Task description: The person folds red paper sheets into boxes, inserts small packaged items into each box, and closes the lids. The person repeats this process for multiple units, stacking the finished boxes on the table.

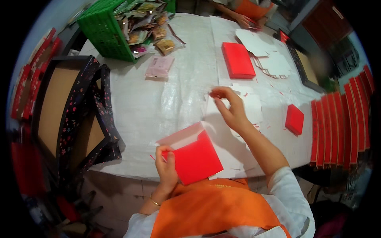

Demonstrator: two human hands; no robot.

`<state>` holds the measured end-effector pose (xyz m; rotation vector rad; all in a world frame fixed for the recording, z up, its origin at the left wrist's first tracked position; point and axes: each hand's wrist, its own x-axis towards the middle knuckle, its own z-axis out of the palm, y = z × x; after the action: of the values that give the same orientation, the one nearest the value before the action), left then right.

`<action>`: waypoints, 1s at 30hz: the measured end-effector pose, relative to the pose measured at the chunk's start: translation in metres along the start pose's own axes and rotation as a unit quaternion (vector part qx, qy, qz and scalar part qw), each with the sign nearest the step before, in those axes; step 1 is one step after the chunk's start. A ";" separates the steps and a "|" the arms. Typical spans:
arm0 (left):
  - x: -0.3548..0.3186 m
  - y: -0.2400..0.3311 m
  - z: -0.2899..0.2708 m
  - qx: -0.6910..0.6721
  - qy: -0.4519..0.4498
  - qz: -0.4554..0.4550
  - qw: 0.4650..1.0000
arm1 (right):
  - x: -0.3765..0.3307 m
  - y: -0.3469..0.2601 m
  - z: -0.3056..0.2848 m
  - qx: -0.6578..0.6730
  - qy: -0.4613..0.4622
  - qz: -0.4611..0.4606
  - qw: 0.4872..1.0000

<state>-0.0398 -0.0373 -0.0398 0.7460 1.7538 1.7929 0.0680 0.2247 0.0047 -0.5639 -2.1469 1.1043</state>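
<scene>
My left hand (pixel 166 166) grips a partly folded red cardboard box (pixel 194 156) by its left corner, near the table's front edge; the box's white inside flap faces up. My right hand (pixel 231 107) hovers further out over a stack of flat white die-cut sheets (pixel 254 105), thumb and forefinger pinched together on a tiny red scrap. A finished small red box (pixel 294 119) lies to the right of that hand. A larger flat red box (pixel 237 59) lies beyond it.
White table (pixel 158 103). Green crate (pixel 105 27) of snack packets at far left, a pink packet (pixel 159 66) beside it. Dark floral box lids (pixel 75 111) at left edge. Row of upright red boxes (pixel 341 127) at right. Another person's hands (pixel 248 20) across the table.
</scene>
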 end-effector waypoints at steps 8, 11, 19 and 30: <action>0.016 -0.014 -0.021 0.002 0.082 -0.043 0.996 | 0.190 0.087 0.139 -0.335 -0.113 -0.312 0.882; 0.021 -0.016 -0.025 0.045 0.095 -0.066 0.992 | 0.211 0.099 0.179 -0.365 -0.216 -0.261 0.867; 0.028 -0.017 -0.016 -0.010 0.060 -0.092 0.994 | 0.199 0.112 0.175 -0.464 -0.103 -0.141 0.869; 0.017 -0.032 -0.005 0.033 -0.005 0.036 0.999 | 0.179 0.097 0.116 -0.404 -0.231 -0.088 0.881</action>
<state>-0.0557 -0.0283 -0.0712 0.8535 1.8070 1.7821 -0.1315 0.3267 -0.0630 -0.4613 -3.0053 0.1855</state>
